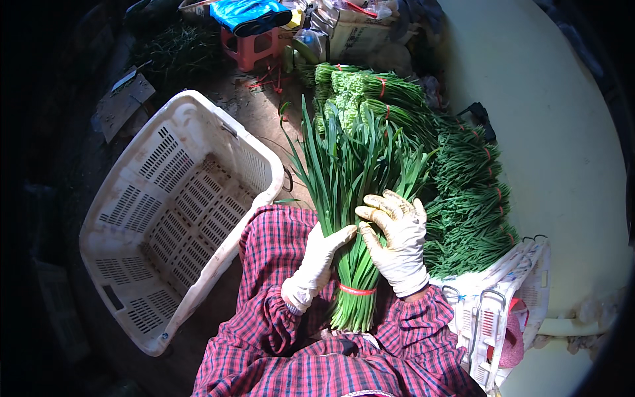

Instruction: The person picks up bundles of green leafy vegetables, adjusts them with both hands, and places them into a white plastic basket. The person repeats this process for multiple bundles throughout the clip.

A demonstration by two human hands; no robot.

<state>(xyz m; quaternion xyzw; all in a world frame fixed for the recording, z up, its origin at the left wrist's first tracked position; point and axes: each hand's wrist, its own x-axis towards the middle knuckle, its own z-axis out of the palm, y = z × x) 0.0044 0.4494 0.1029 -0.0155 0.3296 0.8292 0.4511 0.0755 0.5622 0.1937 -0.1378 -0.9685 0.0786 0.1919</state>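
Lap: red and blue checked cloth covers the lap [274,238] and both sleeves [245,327].
Green bunch: the bunch of long leaves [358,261] lies over the middle of the lap. Its cut end is at the near edge, and its tips fan out past the far edge.
Red band: a thin red band [357,291] goes around the bunch, close to the cut end.
Left hand: the left hand [317,261], in a white glove, touches the left side of the bunch. Its thumb lies on the front. The other fingers are hidden, so I cannot tell how they are.
Right hand: the right hand [400,235], in a white glove with dirty tips, lies on the right side of the leaves. Its fingers are bent and a little spread.
Small basket: a white basket [486,311] is just beside the right sleeve.
Big crate: a white crate with slots [261,202] is on the floor [254,119]. Its right rim is beside the lap.
Pile: more tied bunches [469,192] are heaped past the right hand.
Stool: far off, a pink stool [246,49] has a shiny blue thing [250,13] on top.
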